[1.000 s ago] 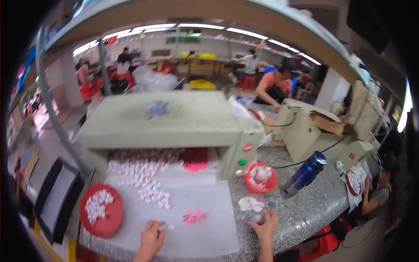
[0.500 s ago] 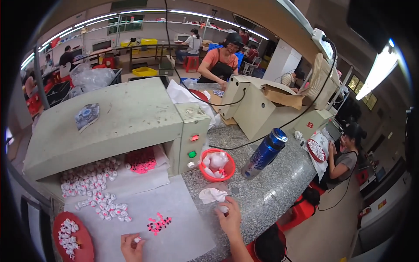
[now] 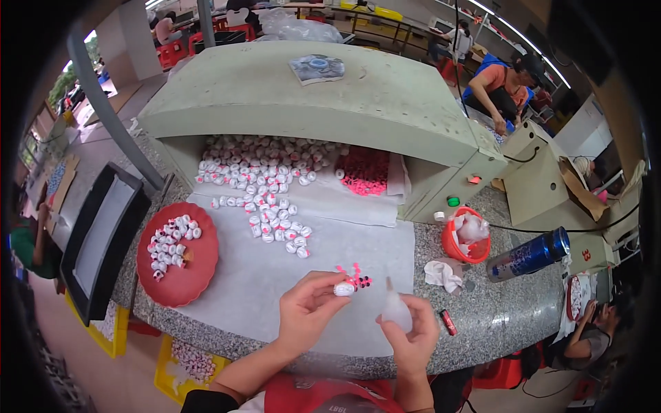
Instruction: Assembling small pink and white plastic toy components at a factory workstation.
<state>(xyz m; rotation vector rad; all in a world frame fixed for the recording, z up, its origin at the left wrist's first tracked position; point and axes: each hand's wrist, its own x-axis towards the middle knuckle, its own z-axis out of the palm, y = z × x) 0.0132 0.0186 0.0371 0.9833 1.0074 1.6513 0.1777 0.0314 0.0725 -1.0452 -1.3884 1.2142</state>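
Note:
My left hand (image 3: 303, 318) is closed, pinching a small white rounded piece (image 3: 343, 289) with dark markings between thumb and fingertips. Just beyond it lies a small cluster of pink and dark bits (image 3: 362, 281) on the white sheet (image 3: 241, 296). To the right, my right hand (image 3: 418, 337) grips a translucent white squeeze bottle (image 3: 396, 311), its thin nozzle pointing up and away from me. The two hands are a short gap apart. Many similar white pieces (image 3: 279, 224) lie on the sheet farther off, running back into the opening of a pale green box-shaped machine (image 3: 310, 117).
Left of the sheet sits a red scalloped plate (image 3: 172, 292) with white pieces. A black tray (image 3: 103, 234) leans beyond it. On the right are a red bowl (image 3: 447, 241) of white material, crumpled tissue (image 3: 444, 275), a blue bottle (image 3: 527, 255) and a small red tube (image 3: 448, 322). Co-workers sit around.
The view has swung left. My right hand has moved from beside the crumpled tissue to over the sheet with the squeeze bottle. My left hand still pinches a white piece, now near the pink bits.

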